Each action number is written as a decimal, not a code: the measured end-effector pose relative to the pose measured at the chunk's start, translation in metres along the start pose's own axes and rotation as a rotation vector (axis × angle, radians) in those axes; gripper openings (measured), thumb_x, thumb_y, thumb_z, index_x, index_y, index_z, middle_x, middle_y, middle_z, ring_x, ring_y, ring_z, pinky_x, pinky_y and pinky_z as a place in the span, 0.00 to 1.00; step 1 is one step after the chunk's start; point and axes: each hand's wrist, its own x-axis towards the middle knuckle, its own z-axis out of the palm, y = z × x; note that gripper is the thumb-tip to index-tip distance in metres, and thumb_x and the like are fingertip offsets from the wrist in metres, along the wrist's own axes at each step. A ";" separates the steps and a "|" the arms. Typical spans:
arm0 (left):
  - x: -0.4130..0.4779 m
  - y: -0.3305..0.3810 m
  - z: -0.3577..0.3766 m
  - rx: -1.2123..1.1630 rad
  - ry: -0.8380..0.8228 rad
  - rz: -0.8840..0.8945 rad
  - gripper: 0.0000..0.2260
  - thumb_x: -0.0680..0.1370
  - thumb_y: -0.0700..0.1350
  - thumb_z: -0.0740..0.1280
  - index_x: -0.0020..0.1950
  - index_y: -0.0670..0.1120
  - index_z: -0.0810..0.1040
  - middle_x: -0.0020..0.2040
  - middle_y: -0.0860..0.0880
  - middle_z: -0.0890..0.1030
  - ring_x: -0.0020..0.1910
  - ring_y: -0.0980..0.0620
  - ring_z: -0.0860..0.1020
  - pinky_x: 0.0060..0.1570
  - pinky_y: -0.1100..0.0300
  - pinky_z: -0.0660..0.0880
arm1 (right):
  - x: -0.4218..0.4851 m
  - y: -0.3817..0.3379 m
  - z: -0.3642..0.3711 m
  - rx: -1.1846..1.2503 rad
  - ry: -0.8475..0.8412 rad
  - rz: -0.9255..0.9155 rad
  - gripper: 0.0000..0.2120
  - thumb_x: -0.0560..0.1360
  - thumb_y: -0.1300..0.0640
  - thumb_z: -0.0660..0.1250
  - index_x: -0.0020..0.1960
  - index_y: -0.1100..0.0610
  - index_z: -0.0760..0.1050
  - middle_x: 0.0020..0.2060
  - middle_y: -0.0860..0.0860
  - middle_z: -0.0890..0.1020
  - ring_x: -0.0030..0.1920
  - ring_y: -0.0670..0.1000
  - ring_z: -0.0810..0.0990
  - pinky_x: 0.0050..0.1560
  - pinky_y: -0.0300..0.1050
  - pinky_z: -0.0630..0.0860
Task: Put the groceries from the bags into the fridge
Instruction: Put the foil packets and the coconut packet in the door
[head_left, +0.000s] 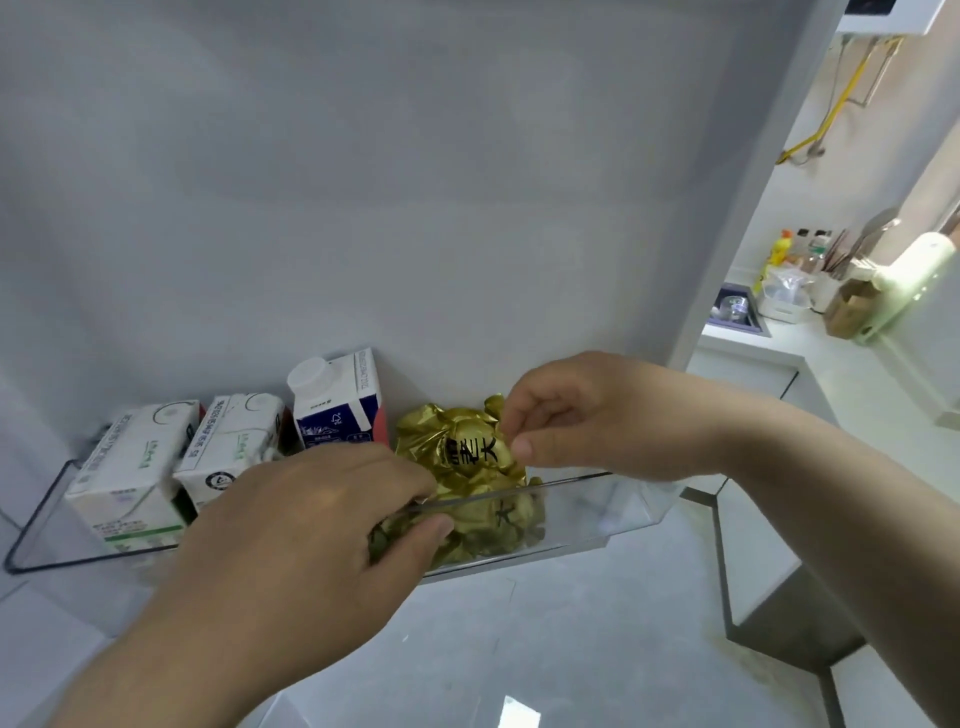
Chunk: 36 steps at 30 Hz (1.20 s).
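A crumpled gold foil packet (470, 457) with black characters stands in the clear door shelf (587, 512) of the open fridge door (415, 182). My left hand (306, 525) grips the packet's lower left side at the shelf's front wall. Its upper right edge is pinched between the thumb and fingers of my right hand (576, 410). Left of the packet, three cartons stand in the same shelf: a blue and white one with a round cap (337, 402) and two white and green ones (234, 441) (132, 470).
Right of the door edge is a kitchen counter (789, 343) with a sink (737, 309), bottles, a utensil holder and a pale green appliance (906, 280). A yellow gas hose (841, 93) runs down the wall. Grey floor tiles lie below.
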 end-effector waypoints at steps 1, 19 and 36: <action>0.000 -0.001 0.000 -0.020 0.011 0.007 0.13 0.74 0.60 0.59 0.46 0.57 0.81 0.39 0.62 0.79 0.37 0.58 0.79 0.28 0.55 0.78 | -0.007 -0.002 0.003 0.051 0.068 -0.038 0.06 0.75 0.48 0.70 0.51 0.46 0.80 0.45 0.42 0.85 0.47 0.42 0.83 0.54 0.45 0.80; 0.064 0.128 0.053 -0.295 -0.055 0.309 0.25 0.74 0.59 0.60 0.68 0.50 0.74 0.64 0.57 0.74 0.64 0.61 0.69 0.64 0.68 0.64 | -0.204 0.097 0.045 -0.261 0.822 0.225 0.20 0.75 0.45 0.63 0.66 0.47 0.73 0.60 0.39 0.77 0.61 0.39 0.73 0.62 0.31 0.66; 0.088 0.476 0.172 -0.440 -0.334 0.632 0.31 0.75 0.59 0.63 0.75 0.63 0.54 0.71 0.63 0.64 0.63 0.67 0.61 0.63 0.65 0.62 | -0.543 0.226 0.055 -0.203 1.104 0.810 0.19 0.77 0.49 0.65 0.67 0.45 0.72 0.58 0.30 0.68 0.61 0.25 0.61 0.59 0.18 0.53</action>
